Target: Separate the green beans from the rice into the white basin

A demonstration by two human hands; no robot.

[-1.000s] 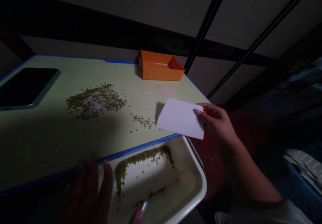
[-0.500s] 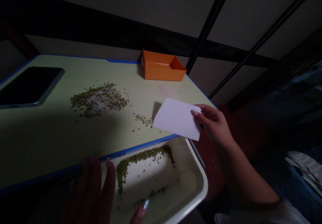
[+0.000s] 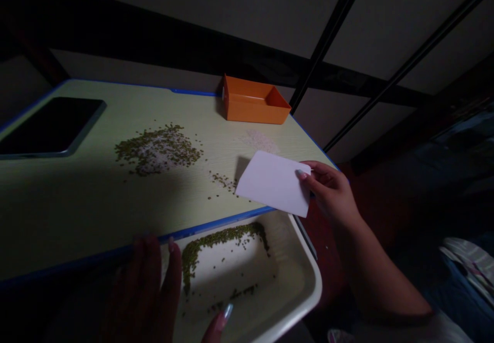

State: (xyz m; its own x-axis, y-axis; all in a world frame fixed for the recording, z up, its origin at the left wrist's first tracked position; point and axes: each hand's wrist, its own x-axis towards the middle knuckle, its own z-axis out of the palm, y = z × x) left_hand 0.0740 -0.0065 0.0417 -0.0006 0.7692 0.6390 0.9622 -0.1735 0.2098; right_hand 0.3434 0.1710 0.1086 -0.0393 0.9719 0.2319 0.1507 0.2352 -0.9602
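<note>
My right hand (image 3: 334,191) pinches the right edge of a white piece of card (image 3: 275,181), thumb on top. The card hangs low over the table's front right part, its left tip beside a small scatter of green beans and white grains (image 3: 223,180). Below the table edge is a white tub (image 3: 306,286) with green mung beans (image 3: 216,238) gathered along its far and left sides. My left hand (image 3: 154,286), dark in shadow, lies at the tub's left side with fingers apart and the thumb over its near part. Part of the tub is hidden behind it.
A mixed heap of green beans and white grains (image 3: 158,149) lies on the pale table (image 3: 96,204). Paler grains (image 3: 259,140) lie before an orange open box (image 3: 257,111) at the back. A dark tablet or phone (image 3: 54,127) rests far left. Dark-framed panels (image 3: 247,3) stand behind.
The whole view has shifted slightly, so the table and its things sit a little further right. The card stays in my right hand, almost unmoved over the table.
</note>
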